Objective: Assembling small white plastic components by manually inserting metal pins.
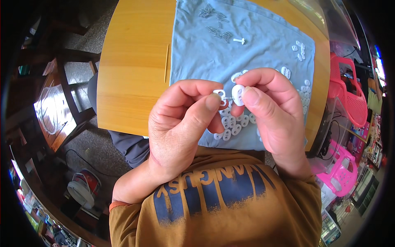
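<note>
Over the cloth, my left hand (177, 119) pinches a small white plastic piece with holes (222, 97) between thumb and fingers. My right hand (277, 113) grips a white oval plastic piece (237, 95) the same way. A thin metal screw-like part (229, 98) spans the short gap between the two; its ends are hidden. Below the fingers lies a loose pile of white oval two-holed pieces (236, 129). More white pieces (305, 92) rest along the cloth's right side, partly behind my right hand.
A light blue cloth (197, 57) covers part of the yellow wooden table (131, 66). Near its far edge are heaps of metal screws (220, 33) and a white T-shaped piece (239, 40). A thin stick (166, 64) lies left of the cloth. Pink plastic chairs (357, 94) stand at right.
</note>
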Motion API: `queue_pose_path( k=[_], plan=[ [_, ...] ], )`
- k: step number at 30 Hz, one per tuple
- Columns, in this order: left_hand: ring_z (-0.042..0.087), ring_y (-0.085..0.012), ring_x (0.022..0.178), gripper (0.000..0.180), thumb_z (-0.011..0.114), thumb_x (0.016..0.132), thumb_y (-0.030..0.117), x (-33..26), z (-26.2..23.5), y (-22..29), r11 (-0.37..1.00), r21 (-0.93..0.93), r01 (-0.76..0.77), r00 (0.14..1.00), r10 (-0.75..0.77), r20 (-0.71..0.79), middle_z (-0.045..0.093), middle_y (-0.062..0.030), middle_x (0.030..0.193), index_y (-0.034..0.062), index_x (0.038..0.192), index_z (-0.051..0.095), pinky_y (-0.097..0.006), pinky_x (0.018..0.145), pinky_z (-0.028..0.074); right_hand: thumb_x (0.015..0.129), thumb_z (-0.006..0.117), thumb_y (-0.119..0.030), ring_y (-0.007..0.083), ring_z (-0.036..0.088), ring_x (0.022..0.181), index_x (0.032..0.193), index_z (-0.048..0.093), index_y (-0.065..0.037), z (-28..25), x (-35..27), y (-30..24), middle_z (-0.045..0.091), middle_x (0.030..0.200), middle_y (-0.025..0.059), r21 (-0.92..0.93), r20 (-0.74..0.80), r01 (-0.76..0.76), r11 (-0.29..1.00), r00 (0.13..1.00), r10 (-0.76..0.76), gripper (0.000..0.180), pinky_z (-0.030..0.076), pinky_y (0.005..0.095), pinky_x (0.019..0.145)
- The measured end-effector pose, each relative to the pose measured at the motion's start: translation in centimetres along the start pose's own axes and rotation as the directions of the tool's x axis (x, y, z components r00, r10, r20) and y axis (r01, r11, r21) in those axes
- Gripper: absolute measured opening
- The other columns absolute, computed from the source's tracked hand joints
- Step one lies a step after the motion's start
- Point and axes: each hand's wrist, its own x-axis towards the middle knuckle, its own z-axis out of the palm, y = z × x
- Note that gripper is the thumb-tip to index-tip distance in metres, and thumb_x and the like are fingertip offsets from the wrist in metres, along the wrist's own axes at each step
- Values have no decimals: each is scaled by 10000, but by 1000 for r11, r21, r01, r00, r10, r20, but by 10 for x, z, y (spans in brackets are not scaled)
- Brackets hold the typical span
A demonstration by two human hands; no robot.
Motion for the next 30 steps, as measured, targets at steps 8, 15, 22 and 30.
queue_pose_path(
  k=[8, 15, 22, 30],
  plan=[
    [536, -123, 579, 160, 545, 850, 75, -1, 2, -6, 996, 58, -73, 997, 75, -19, 602, -98, 820, -19, 979, 540, -220, 541, 442, 839, 539, -19, 96, 539, 749, 971, 532, 27, 0, -3, 7, 541, 920, 72, -258, 58, 307, 916, 951, -303, 140, 450, 217, 689],
    [560, -81, 674, 141, 519, 859, 18, -3, 1, -11, 990, 47, -131, 991, 129, 45, 595, -64, 852, -25, 993, 534, -198, 617, 478, 838, 529, 14, 91, 513, 815, 980, 523, 36, 4, -5, 9, 525, 949, 84, -330, 126, 378, 865, 926, -356, 143, 432, 215, 725],
    [566, -91, 676, 146, 516, 860, 17, -4, 1, -8, 996, 35, -84, 995, 82, 53, 595, -72, 859, -25, 999, 524, -208, 625, 482, 827, 549, 14, 92, 553, 627, 942, 551, 20, 3, 0, 18, 556, 826, 76, -314, 95, 433, 845, 900, -426, 116, 447, 208, 577],
    [589, -112, 738, 292, 472, 868, -21, -7, -5, -7, 994, 58, -94, 986, 85, 143, 594, -90, 906, -35, 1159, 462, -220, 663, 489, 825, 546, 16, 97, 543, 676, 926, 568, 19, 5, -3, 17, 571, 809, 69, -327, 31, 375, 868, 922, -387, 104, 435, 210, 598]
  ],
)
